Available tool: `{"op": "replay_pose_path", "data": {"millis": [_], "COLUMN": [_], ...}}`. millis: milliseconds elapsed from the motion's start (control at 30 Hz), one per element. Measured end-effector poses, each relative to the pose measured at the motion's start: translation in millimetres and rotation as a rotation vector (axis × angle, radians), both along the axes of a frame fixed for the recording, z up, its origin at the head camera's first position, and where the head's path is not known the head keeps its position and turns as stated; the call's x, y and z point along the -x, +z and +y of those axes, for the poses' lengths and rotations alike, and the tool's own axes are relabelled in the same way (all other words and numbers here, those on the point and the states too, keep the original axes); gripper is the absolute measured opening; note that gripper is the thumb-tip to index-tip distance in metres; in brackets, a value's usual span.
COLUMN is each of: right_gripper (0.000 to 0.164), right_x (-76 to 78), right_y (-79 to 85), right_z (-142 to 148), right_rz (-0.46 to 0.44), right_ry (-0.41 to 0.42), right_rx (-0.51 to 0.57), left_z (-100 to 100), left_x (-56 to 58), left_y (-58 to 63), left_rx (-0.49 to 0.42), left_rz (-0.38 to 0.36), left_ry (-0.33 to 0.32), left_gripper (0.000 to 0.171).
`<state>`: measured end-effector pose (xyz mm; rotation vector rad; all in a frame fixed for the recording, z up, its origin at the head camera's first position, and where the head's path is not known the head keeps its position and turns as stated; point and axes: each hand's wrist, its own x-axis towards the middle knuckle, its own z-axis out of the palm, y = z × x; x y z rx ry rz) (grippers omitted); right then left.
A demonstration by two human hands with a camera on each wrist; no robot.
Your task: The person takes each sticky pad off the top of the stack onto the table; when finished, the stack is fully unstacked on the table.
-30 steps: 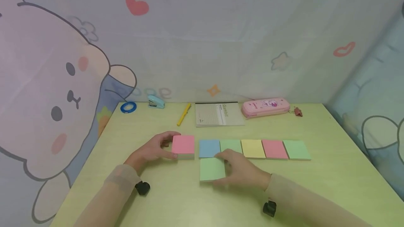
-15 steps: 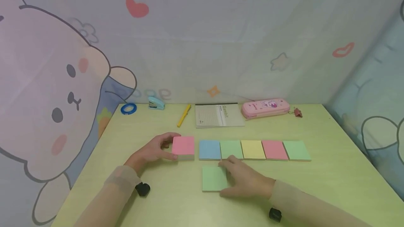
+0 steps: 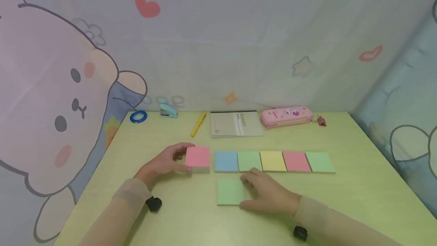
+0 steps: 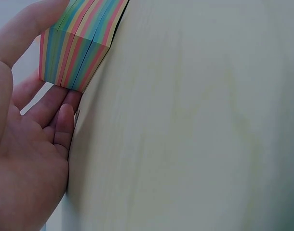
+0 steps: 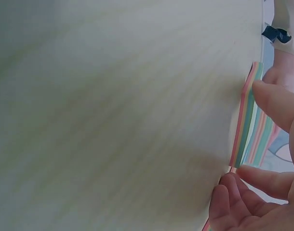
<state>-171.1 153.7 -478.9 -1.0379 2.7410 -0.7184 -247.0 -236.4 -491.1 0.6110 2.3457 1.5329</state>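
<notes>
Green pad [image 3: 230, 192] lies near blue pad [image 3: 226, 161], edges apart.

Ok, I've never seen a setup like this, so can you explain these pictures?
No machine here: the grip is a person's bare left hand and right hand. The wide picture comes from a camera on the head, looking forward and down; the two close ones from a camera on each wrist. On the table is a row of five sticky pads, with tape, a stapler, a pen, a notebook and a pencil case behind. The left hand holds a thick, pink-topped stack. The right hand is at the edge of a green pad, nearer the person than the row; I can't tell whether it pinches it.
</notes>
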Motion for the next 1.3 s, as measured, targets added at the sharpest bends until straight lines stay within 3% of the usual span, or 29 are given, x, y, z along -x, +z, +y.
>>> {"op": "replay_pose_path", "data": {"millis": [767, 1300], "right_gripper": [0.078, 0.077], "right_x": [8.4, 7.3], "right_y": [2.7, -1.0], "right_z": [-10.4, -9.8], "right_rz": [0.006, -0.020], "right_ry": [-0.018, -0.020], "right_rx": [0.046, 0.053], "left_z": [0.6, 1.1], "left_x": [2.1, -0.3], "left_y": [5.9, 0.8], "left_rx": [0.007, 0.009], "left_rz": [0.013, 0.007], "left_ry": [0.001, -0.001], "left_gripper": [0.075, 0.076]}}
